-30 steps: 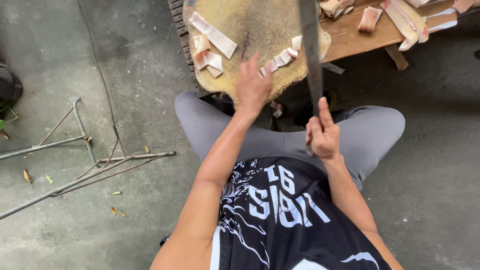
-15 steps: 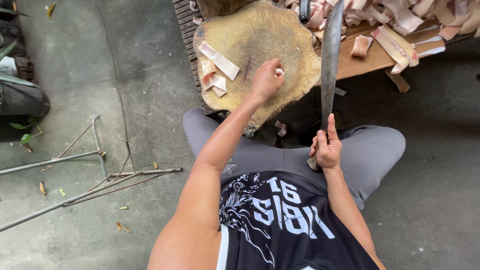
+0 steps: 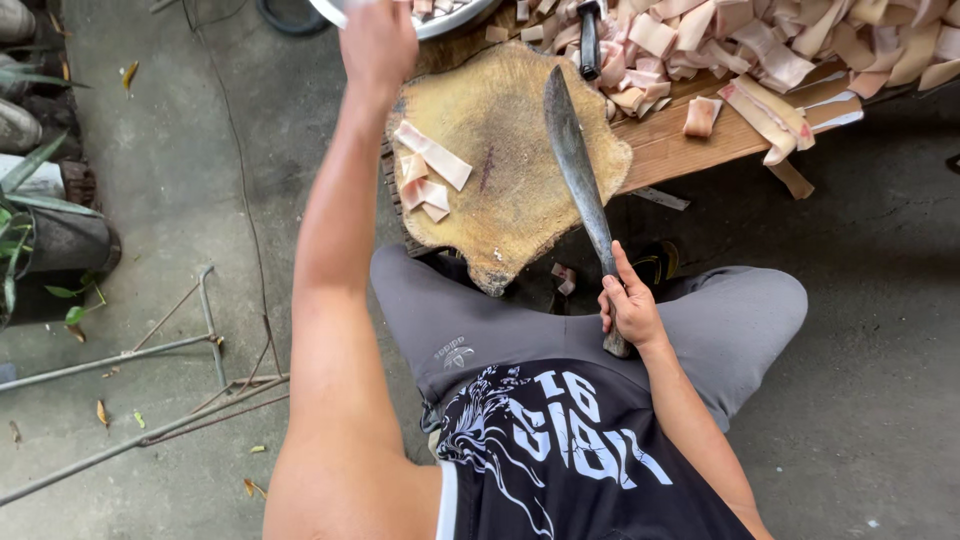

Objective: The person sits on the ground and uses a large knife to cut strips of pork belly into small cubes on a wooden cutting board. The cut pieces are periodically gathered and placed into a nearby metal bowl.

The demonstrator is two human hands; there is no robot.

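The right hand point(image 3: 628, 305) is closed around the handle of a long knife point(image 3: 578, 170), whose blade slants up and away from it over the far side of a round wooden chopping block point(image 3: 510, 130). The left hand point(image 3: 377, 42) is stretched out beyond the block to the rim of a metal bowl point(image 3: 455, 18); whether it grips anything cannot be told. A few pale meat strips point(image 3: 428, 175) lie on the block between the hands, and a heap of strips point(image 3: 760, 50) covers the board beyond the knife.
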